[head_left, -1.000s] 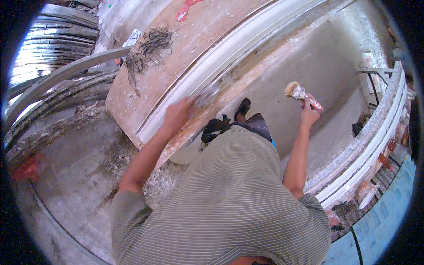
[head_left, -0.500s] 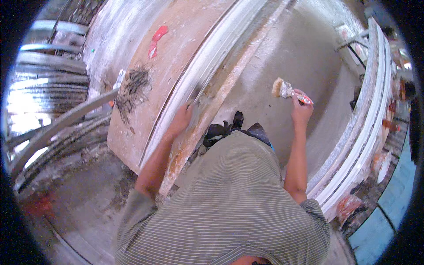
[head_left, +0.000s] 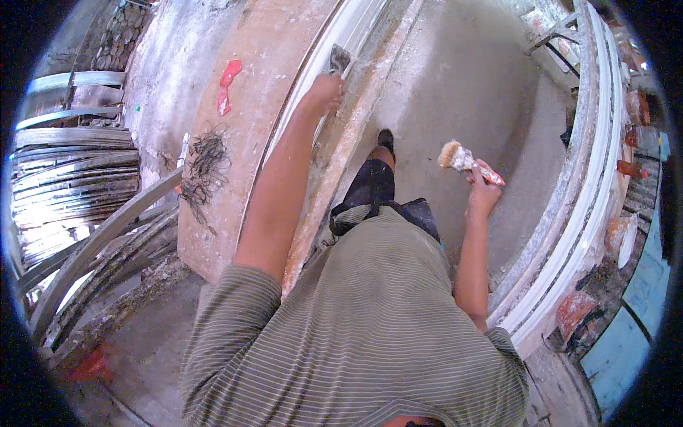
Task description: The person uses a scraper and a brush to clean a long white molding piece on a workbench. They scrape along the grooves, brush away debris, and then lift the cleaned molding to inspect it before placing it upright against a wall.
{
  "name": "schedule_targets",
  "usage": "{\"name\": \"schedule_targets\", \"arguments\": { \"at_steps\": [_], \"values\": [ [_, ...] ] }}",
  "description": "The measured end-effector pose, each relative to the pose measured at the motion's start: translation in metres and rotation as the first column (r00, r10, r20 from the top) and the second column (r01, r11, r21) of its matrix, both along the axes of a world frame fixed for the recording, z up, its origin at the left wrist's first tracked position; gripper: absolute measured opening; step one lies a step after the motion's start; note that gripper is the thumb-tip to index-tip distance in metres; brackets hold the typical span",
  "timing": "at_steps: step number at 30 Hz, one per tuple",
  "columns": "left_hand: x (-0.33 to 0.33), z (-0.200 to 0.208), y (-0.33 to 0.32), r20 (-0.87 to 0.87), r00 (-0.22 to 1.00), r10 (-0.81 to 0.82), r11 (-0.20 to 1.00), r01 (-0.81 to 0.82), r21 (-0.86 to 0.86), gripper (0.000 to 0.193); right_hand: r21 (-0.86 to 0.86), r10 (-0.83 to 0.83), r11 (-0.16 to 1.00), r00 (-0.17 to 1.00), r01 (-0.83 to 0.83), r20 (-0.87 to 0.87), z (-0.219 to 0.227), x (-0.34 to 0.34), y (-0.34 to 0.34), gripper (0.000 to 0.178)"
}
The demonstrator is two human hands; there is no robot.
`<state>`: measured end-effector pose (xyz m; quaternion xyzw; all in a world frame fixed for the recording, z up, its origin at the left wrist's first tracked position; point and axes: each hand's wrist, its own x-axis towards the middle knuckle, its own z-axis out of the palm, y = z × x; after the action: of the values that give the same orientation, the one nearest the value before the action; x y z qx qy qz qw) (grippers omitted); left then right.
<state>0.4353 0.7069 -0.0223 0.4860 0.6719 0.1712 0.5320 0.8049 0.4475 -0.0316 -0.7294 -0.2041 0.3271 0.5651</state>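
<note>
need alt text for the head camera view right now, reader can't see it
A person's left hand has a flat scraper in its grip at a long white moulding, while the right hand holds a bristle brush away from it. A tangle of dark strands and a red scrap lie on the board at left.

The left arm (head_left: 281, 192) was stretched forward, left hand (head_left: 326, 94) gripping; the right forearm (head_left: 476, 249) reached less far, right hand (head_left: 484, 192) clenched.
</note>
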Motion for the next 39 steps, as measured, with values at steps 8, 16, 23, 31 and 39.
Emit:
{"name": "schedule_targets", "arguments": {
  "at_steps": [8, 16, 23, 31, 39],
  "values": [
    [-0.051, 0.015, -0.114, -0.512, 0.846, -0.15, 0.941, 0.282, 0.189, 0.044, -0.016, 0.321, 0.945, 0.935, -0.327, -0.148, 0.023, -0.057, 0.115, 0.017],
    [-0.019, 0.011, -0.097, -0.361, 0.931, 0.048, 0.998, -0.03, 0.055, 0.047, 0.214, 0.823, 0.521, 0.553, -0.826, 0.131, 0.038, -0.118, 0.272, 0.018],
    [0.06, 0.062, 0.088, -0.125, 0.992, -0.026, 0.993, 0.011, -0.118, 0.052, 0.194, 0.297, 0.72, 0.549, -0.666, 0.781, 0.059, -0.062, 0.44, 0.015],
    [-0.12, 0.08, -0.234, -0.452, 0.877, -0.166, 0.941, 0.004, -0.338, 0.042, 0.189, 0.909, -0.089, -0.002, -0.978, 0.417, 0.071, -0.147, 0.333, 0.016],
    [-0.065, 0.1, -0.211, -0.674, 0.699, -0.239, 0.97, 0.2, -0.137, 0.054, 0.044, 0.955, 0.289, 0.291, -0.956, 0.061, 0.046, -0.107, 0.396, 0.012]
  ]
}}
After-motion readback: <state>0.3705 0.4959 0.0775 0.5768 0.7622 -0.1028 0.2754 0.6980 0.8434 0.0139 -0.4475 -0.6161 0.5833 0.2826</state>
